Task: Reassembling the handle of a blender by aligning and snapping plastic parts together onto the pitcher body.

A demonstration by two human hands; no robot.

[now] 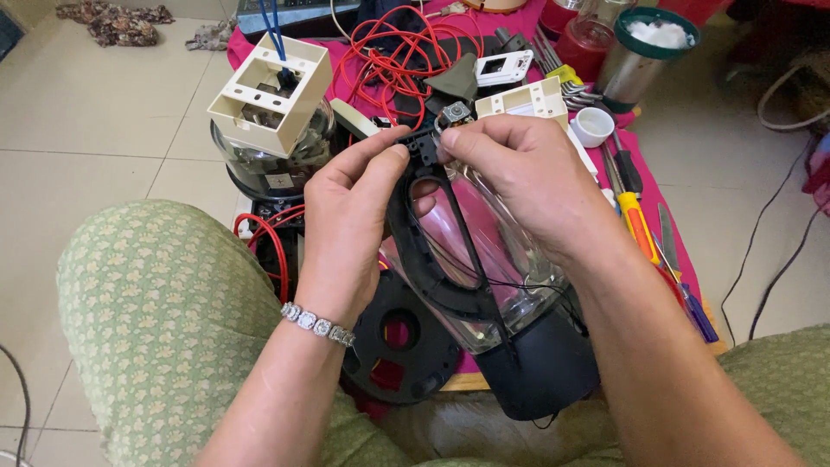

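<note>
Down on the tiled floor (104, 130), a pink cloth (666, 207) is spread under all the parts. Biggest piece in play: the clear blender jug (484, 251) with its black base, lying tilted across the person's lap between the two green-patterned knees, black handle (432, 259) facing up. Left of it stands a cream square housing (270, 95) on a glass bowl, and a tangle of red wire (393, 52) sits behind. A black round disc (402, 346) lies under the left wrist. Now the hands: the left hand (346, 225), bracelet on the wrist, pinches the top of the handle, fingers narrow and closed on it. The right hand (519, 173) curls over the jug's top, fingers tight on a small black part (425, 149) there. Yellow-handled screwdrivers (638, 220) lie along the right, beside a small white cup (595, 125).
</note>
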